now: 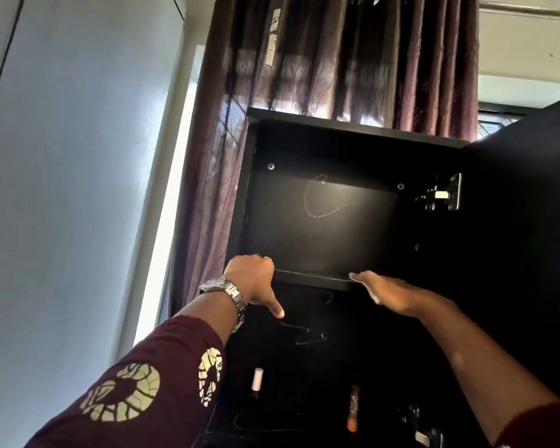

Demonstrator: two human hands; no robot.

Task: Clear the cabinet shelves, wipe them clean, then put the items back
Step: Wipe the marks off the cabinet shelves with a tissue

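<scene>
I look up into a black cabinet (320,221) whose top compartment holds nothing; a faint dusty ring marks its back panel. My left hand (256,279), with a metal watch on the wrist, has its fingers curled over the left end of the shelf's front edge (311,278) and the thumb pointing down. My right hand (385,292) lies flat along the right part of that edge. Bits of a white wipe (374,298) show under its palm and fingertips. On the dark lower level are a white tube (256,378), an orange-tipped bottle (353,412) and a thin cable (304,334).
The cabinet door (524,237) stands open to the right on a metal hinge (440,195). A purple curtain (353,59) hangs behind and above the cabinet. A pale wall (78,156) runs along the left. More dark items (414,415) sit low right inside.
</scene>
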